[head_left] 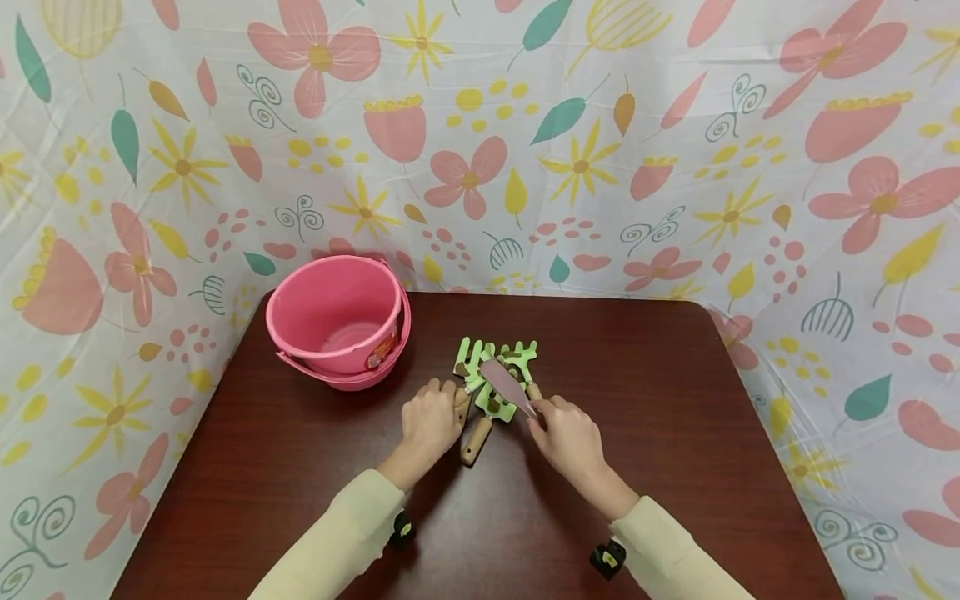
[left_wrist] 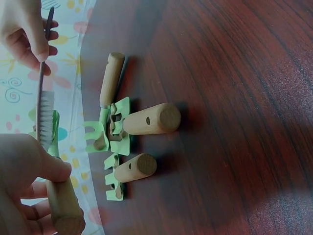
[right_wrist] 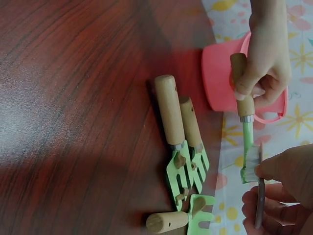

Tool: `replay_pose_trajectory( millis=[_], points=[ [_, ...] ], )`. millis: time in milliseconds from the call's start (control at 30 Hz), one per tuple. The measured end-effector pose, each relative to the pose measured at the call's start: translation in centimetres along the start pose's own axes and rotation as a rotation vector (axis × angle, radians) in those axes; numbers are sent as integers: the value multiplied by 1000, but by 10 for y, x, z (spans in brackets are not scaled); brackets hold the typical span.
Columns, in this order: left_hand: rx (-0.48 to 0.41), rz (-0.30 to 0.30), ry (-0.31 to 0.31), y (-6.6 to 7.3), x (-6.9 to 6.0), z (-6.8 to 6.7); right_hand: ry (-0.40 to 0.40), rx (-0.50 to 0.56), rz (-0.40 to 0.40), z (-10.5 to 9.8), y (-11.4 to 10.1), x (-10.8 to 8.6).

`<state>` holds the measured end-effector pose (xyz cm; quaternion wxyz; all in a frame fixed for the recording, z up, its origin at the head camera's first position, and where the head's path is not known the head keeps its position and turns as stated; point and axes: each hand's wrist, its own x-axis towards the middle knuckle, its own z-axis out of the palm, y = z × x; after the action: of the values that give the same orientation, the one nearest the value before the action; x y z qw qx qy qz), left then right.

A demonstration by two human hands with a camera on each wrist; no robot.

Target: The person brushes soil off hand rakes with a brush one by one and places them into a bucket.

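Note:
My left hand (head_left: 431, 421) grips the wooden handle (left_wrist: 65, 208) of a small green garden tool (right_wrist: 248, 133), held above the table. The shape of its head cannot be made out behind the brush. My right hand (head_left: 570, 437) pinches a mauve brush (head_left: 502, 382), its white bristles (right_wrist: 252, 164) against the green head in the right wrist view. Below lie three more green tools with wooden handles: a fork (right_wrist: 199, 169), a tool with a slotted head (right_wrist: 176, 176), and another pronged one (right_wrist: 200, 215). Brown patches mark their heads.
A pink bucket (head_left: 333, 304) with its handle lowered stands at the back left of the dark wooden table (head_left: 637, 358). Flower-printed cloth (head_left: 480, 125) hangs behind and along the sides.

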<state>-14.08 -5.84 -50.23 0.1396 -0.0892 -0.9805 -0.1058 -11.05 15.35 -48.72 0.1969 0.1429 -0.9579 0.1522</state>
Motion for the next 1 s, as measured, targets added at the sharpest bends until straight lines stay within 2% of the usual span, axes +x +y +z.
replay_pose_trajectory(
  millis=[233,500,800,1000],
  points=[
    [1,-8,-1,-1,1,1,-16,3,17,-3,2,-4],
    [-7,-6,-6,-1,1,1,21,21,9,-2,6,-4],
    [-14,21,22,1,-1,2,81,36,-14,2,1,3],
    [-22,36,26,5,-5,3,88,32,-17,9,-2,9]
  ],
)
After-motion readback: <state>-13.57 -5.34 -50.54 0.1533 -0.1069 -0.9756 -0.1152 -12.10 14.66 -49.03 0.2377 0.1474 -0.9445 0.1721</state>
